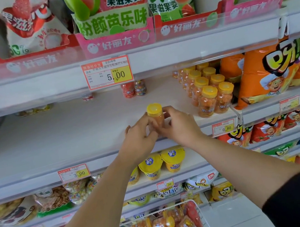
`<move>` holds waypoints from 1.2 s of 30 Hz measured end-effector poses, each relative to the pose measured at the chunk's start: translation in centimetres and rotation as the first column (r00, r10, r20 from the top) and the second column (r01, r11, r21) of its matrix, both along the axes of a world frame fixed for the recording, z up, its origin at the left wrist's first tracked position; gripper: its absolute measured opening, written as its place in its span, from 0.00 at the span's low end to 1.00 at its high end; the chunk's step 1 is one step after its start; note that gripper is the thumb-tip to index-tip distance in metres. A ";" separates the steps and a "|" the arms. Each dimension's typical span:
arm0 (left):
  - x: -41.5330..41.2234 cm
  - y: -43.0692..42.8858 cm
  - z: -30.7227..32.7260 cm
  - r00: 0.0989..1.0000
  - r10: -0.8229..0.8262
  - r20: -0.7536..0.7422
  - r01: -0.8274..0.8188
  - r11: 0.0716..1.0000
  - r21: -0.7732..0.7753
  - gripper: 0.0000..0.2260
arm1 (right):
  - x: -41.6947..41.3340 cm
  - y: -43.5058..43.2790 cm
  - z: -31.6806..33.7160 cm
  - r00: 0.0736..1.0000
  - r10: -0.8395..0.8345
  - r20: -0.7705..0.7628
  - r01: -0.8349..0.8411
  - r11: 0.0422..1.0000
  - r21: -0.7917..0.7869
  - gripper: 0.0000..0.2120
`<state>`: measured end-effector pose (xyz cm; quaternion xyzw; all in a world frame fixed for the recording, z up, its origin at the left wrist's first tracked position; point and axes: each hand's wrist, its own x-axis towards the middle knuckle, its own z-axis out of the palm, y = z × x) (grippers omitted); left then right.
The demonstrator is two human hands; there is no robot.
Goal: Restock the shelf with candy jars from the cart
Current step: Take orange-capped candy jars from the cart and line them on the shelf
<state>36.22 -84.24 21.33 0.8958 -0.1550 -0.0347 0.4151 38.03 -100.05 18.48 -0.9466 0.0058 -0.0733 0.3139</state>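
Observation:
An orange candy jar with a yellow lid (155,112) stands upright near the front of the white shelf (62,136). My left hand (139,139) and my right hand (179,126) both grip it, one from each side, fingers curled round its body. To the right, several matching yellow-lidded jars (211,95) stand in two rows running back. Below, the white wire cart (200,213) holds several more orange jars (160,226) lying in a heap.
Two small jars, one red and one dark (134,88), stand at the back of the shelf. Orange snack bags (269,72) fill the shelf to the right. Pink display boxes of gummies (114,22) sit on the shelf above. Yellow cups (163,163) stand on the shelf below.

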 end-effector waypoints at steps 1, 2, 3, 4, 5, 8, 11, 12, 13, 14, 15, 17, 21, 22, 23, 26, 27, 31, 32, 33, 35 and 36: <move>0.0 0.3 0.0 1.000 0.020 -0.005 -0.020 1.000 0.001 0.10 | 0.5 0.1 0.0 1.000 0.020 -0.016 -0.020 1.000 0.014 0.26; 0.1 0.8 0.0 0.999 0.039 -0.005 -0.039 0.999 0.010 0.10 | 0.9 0.0 0.0 0.999 0.038 -0.031 -0.037 0.999 0.034 0.24; 0.3 1.3 -0.1 0.998 0.057 0.004 -0.057 0.998 0.029 0.09 | 1.4 -0.1 0.1 0.997 0.052 -0.050 -0.049 0.997 0.066 0.25; 0.7 1.9 -0.3 0.997 0.073 0.023 -0.074 0.995 0.068 0.10 | 1.8 -0.3 0.4 0.995 0.063 -0.074 -0.055 0.993 0.102 0.25; 1.0 2.5 -0.3 0.995 0.081 0.049 -0.087 0.989 0.124 0.12 | 2.5 -0.8 0.6 0.993 0.067 -0.102 -0.053 0.989 0.137 0.26; 2.3 4.0 -0.3 0.990 0.113 0.087 -0.137 0.919 0.369 0.16 | 4.0 -2.0 1.4 0.987 0.049 -0.152 -0.027 0.989 0.142 0.31; 3.2 4.7 -0.8 0.988 0.130 0.084 -0.154 0.852 0.500 0.16 | 4.8 -1.3 1.2 0.990 -0.029 -0.136 0.041 0.995 0.090 0.34; 3.4 4.8 -0.9 0.989 0.127 0.079 -0.149 0.839 0.523 0.17 | 5.1 -0.9 0.8 0.992 -0.051 -0.112 0.060 0.995 0.078 0.35; 3.7 4.8 -0.9 0.990 0.121 0.076 -0.143 0.829 0.540 0.17 | 5.4 -0.6 0.3 0.995 -0.074 -0.071 0.079 0.994 0.081 0.38; 4.0 4.8 -0.9 0.990 0.116 0.077 -0.139 0.821 0.554 0.17 | 5.5 -0.4 0.2 0.996 -0.084 -0.032 0.086 0.992 0.092 0.40; 4.2 4.7 -0.9 0.990 0.112 0.082 -0.139 0.814 0.564 0.17 | 5.7 -0.5 -0.1 0.996 -0.087 -0.009 0.088 0.989 0.117 0.40; 4.9 4.7 -0.7 0.989 0.109 0.098 -0.146 0.810 0.568 0.17 | 5.7 -1.0 0.3 0.997 -0.076 -0.022 0.079 0.984 0.160 0.37; 5.8 4.6 -1.0 0.982 0.134 0.134 -0.186 0.818 0.544 0.16 | 6.2 -2.5 0.7 0.995 -0.093 -0.033 0.097 0.975 0.197 0.39; 5.9 4.6 -1.1 0.980 0.138 0.143 -0.194 0.819 0.540 0.16 | 5.8 -2.5 0.8 0.992 -0.127 0.006 0.123 0.969 0.212 0.39; 5.9 4.5 -1.1 0.978 0.142 0.152 -0.203 0.818 0.538 0.16 | 5.0 -2.5 0.5 0.984 -0.166 0.069 0.145 0.960 0.240 0.38; 6.0 4.4 -1.0 0.968 0.155 0.198 -0.240 0.804 0.544 0.15 | 0.5 -1.1 0.4 0.941 -0.155 0.300 0.121 0.984 0.128 0.21; 6.2 4.2 -0.9 0.964 0.164 0.211 -0.255 0.798 0.545 0.15 | -0.5 -0.5 0.3 0.947 -0.094 0.308 0.091 0.996 0.024 0.16; 7.0 3.5 -0.8 0.959 0.177 0.223 -0.271 0.800 0.534 0.15 | 0.9 0.5 0.3 0.997 -0.065 0.041 0.074 0.957 -0.281 0.19; 7.1 3.4 -0.9 0.960 0.170 0.225 -0.267 0.802 0.535 0.15 | 1.7 0.5 0.5 0.997 -0.077 0.008 0.076 0.953 -0.295 0.21; 7.2 3.2 -1.1 0.960 0.162 0.228 -0.263 0.803 0.536 0.15 | 2.3 0.5 0.7 0.996 -0.088 -0.014 0.081 0.955 -0.286 0.22; 7.2 3.0 -1.1 0.960 0.147 0.240 -0.257 0.805 0.535 0.15 | 3.5 0.1 0.7 0.993 -0.109 -0.048 0.092 0.957 -0.275 0.23; 7.3 2.9 -1.0 0.959 0.142 0.247 -0.256 0.807 0.533 0.15 | 4.2 -0.2 0.7 0.990 -0.119 -0.069 0.095 0.955 -0.282 0.24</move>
